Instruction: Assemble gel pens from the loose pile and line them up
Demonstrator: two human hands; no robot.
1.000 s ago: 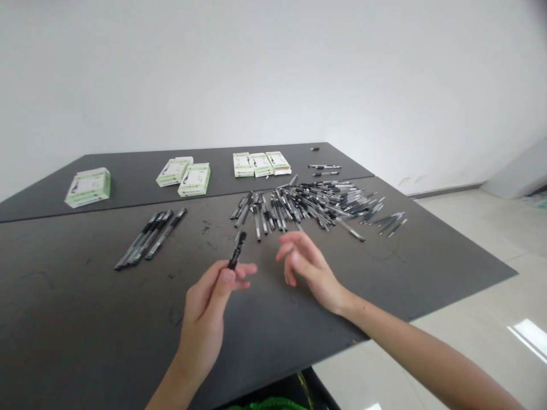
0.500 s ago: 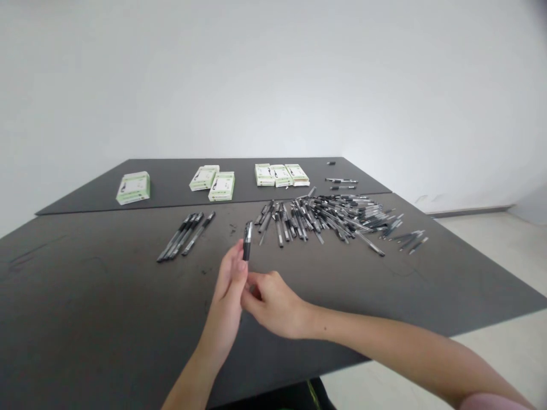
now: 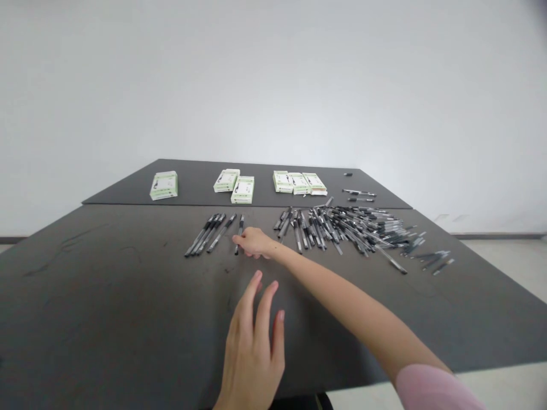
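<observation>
One slim, smooth, rod-shaped pen (image 3: 241, 224) is pinched by the right hand (image 3: 252, 242); left hand (image 3: 254, 347) splayed.

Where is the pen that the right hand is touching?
In the head view, the pen is just left of centre at the right hand, between the small row of pens and the large pen pile.

Pen (image 3: 241, 224) moves from left hand to right.
Right hand (image 3: 255, 243) is off the left hand and out across the table (image 3: 128, 307), pen now just right of the pen row (image 3: 221, 233). Left hand (image 3: 256, 341) no longer grips it: fingers spread, bare, low in view. Head view swings left.
</observation>
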